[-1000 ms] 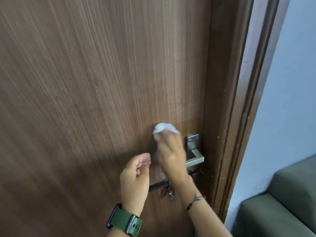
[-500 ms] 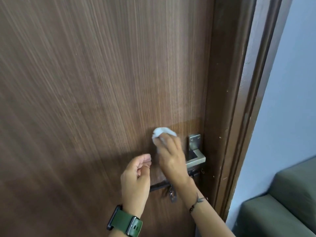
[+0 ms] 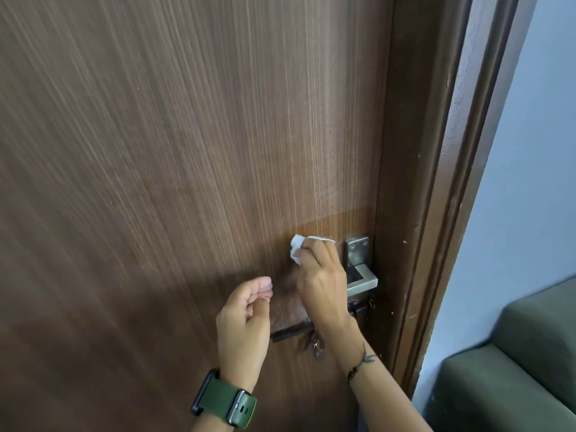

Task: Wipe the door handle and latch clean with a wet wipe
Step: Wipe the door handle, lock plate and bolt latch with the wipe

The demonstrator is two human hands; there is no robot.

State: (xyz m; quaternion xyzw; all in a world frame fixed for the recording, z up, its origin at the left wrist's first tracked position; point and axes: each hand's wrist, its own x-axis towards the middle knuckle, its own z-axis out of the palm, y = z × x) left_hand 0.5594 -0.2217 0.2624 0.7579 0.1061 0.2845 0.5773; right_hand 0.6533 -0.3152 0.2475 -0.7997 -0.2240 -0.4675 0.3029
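Observation:
A silver square door handle [image 3: 361, 275] is fixed near the right edge of the brown wooden door [image 3: 187, 151]. My right hand [image 3: 321, 282] grips a crumpled white wet wipe [image 3: 297, 247] and covers the left end of the handle. Below it runs a dark sliding latch bolt [image 3: 290, 332], partly hidden by my right wrist, with a small dark piece hanging under it. My left hand [image 3: 246, 319] hovers to the left of the handle, fingers loosely curled, holding nothing. A green watch is on its wrist.
The dark door frame [image 3: 436, 213] runs down the right side of the door. Beyond it is a pale blue wall [image 3: 536, 151]. A grey-green sofa [image 3: 514, 369] stands at the lower right, close to the frame.
My right hand with the wipe has shifted only slightly on the handle. My left hand stays in place.

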